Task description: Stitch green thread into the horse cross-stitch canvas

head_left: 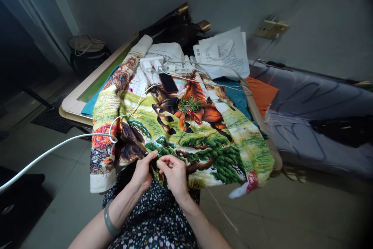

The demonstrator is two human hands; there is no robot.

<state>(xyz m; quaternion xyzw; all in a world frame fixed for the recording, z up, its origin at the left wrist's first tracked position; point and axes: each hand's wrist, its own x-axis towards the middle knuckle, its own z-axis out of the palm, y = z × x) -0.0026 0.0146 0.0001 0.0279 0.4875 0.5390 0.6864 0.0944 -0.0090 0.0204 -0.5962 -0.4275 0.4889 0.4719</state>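
A large cross-stitch cloth with horses and green trees spreads over the table and hangs down at its front edge. Its left side is rolled up. My left hand grips the front edge of the cloth, thumb on top and fingers hidden beneath. Just to the right, my right hand is closed in a pinch over the cloth; what lies between the fingertips is too small to make out. A tangle of green thread rests on the horses. Near it lies a dark phone with a red edge.
A white power strip with plugs sits behind the phone. A white cable runs off to the left across the rolled cloth. White paper bags and black wrapping stand at the back. A wall socket is on the right.
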